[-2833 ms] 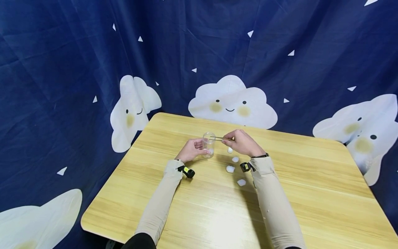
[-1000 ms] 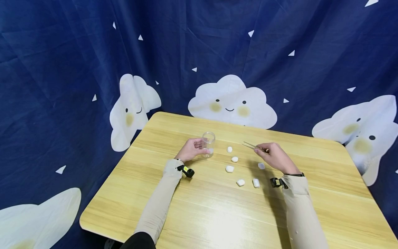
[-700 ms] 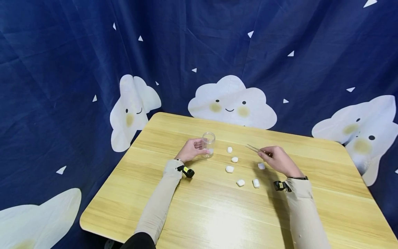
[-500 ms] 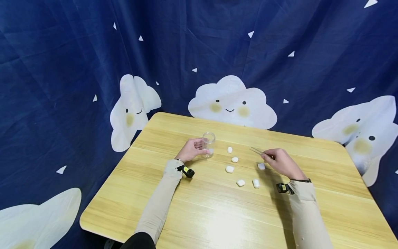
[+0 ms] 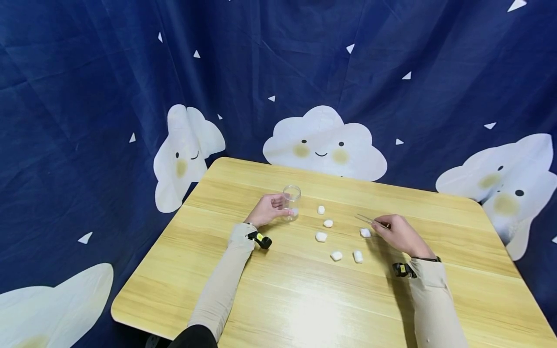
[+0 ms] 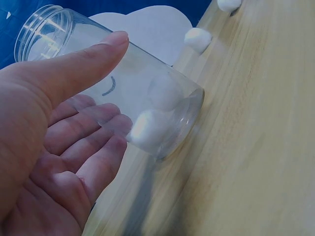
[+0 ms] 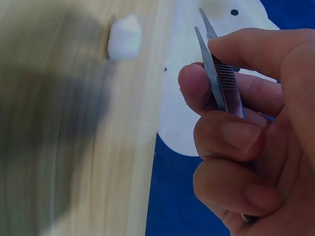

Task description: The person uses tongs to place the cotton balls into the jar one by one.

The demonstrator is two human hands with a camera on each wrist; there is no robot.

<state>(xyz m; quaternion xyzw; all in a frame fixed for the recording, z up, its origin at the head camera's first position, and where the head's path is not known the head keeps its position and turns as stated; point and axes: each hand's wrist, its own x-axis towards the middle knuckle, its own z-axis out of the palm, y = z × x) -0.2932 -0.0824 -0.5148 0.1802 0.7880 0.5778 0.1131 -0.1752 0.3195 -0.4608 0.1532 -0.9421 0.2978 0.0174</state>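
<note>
A clear, lidless plastic jar [image 5: 292,195] stands on the table, and my left hand [image 5: 267,210] holds its side between thumb and fingers. Two white cotton balls [image 6: 149,129] show at its bottom in the left wrist view. My right hand [image 5: 399,235] pinches metal tweezers [image 5: 368,220] between thumb and fingers. Their tips are slightly apart with nothing between them, in the air above the table. Below and just left of that hand lies the rightmost cotton ball [image 5: 365,233], also in the right wrist view as a white lump [image 7: 125,38].
Several more cotton balls lie scattered between the hands: one close to the jar [image 5: 321,210], others toward the front [image 5: 336,256]. The wooden table [image 5: 278,295] ends at a dark blue curtain [image 5: 243,58] printed with white clouds.
From the jar's mouth, my right hand has moved right and toward me with the tweezers, sinking lately toward the rightmost cotton ball. My left hand and the jar have stayed put.
</note>
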